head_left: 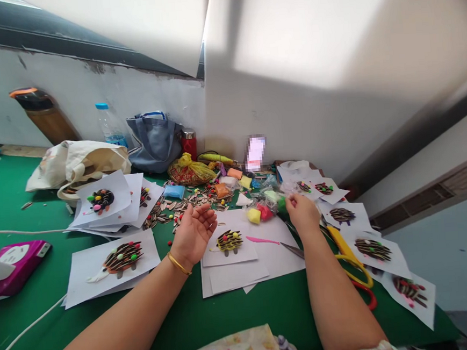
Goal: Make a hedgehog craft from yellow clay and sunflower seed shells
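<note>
We had our left hand (193, 233) palm up, fingers relaxed and holding nothing, at the frame's centre, beside the sunflower-seed hedgehog picture (229, 242). Right of centre, our right hand (302, 212) bent its fingertips together beside the green clay (281, 205); we could not tell whether they gripped any. A pink modelling knife (263, 240) lay between our hands.

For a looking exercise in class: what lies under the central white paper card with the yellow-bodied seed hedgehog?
Past the card's edges, white rectangular paper sheets show, lying on the green tabletop. Whatever the card covers cannot be seen.
</note>
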`<action>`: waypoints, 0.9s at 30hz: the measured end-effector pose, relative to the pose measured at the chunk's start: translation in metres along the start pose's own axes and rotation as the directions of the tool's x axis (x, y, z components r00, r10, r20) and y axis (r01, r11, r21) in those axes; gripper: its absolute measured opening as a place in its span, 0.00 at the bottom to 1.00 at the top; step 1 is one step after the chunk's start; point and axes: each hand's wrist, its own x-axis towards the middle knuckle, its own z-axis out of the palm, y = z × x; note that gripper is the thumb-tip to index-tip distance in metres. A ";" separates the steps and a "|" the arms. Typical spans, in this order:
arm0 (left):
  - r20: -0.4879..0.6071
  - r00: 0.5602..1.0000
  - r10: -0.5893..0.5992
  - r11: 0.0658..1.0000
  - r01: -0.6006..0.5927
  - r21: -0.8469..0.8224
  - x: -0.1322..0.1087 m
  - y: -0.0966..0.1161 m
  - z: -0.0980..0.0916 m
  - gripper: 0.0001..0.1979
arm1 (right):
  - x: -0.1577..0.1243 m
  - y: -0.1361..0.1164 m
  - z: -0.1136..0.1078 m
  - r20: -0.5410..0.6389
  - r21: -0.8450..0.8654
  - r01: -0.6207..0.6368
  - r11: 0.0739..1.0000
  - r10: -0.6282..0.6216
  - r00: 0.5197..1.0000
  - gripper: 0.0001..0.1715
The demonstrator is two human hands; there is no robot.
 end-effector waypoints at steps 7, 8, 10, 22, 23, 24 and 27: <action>0.173 0.963 0.207 0.876 -0.261 0.406 -0.008 -0.014 0.001 0.15 | -0.049 -0.071 -0.017 0.086 0.590 0.325 0.739 -0.458 0.885 0.11; 0.214 0.953 0.215 0.834 -0.293 0.467 -0.010 -0.015 0.002 0.15 | -0.057 -0.082 -0.019 0.090 0.625 0.348 0.699 -0.507 0.857 0.11; 0.279 0.937 0.208 0.760 -0.335 0.557 -0.012 -0.015 0.003 0.14 | -0.070 -0.099 -0.021 0.083 0.670 0.419 0.614 -0.622 0.779 0.10; 0.273 0.958 0.090 0.716 -0.252 0.651 -0.015 -0.013 0.004 0.10 | -0.085 -0.111 -0.015 0.110 0.573 0.493 0.654 -0.658 0.745 0.12; 0.275 0.957 0.090 0.724 -0.252 0.642 -0.015 -0.014 0.004 0.11 | -0.085 -0.110 -0.015 0.104 0.564 0.510 0.650 -0.668 0.737 0.11; 0.275 0.958 0.084 0.736 -0.246 0.630 -0.014 -0.014 0.004 0.11 | -0.085 -0.109 -0.014 0.095 0.554 0.524 0.647 -0.674 0.732 0.11; 0.269 0.962 0.048 0.785 -0.203 0.585 -0.014 -0.015 0.004 0.11 | -0.085 -0.107 -0.012 0.065 0.529 0.546 0.649 -0.673 0.737 0.11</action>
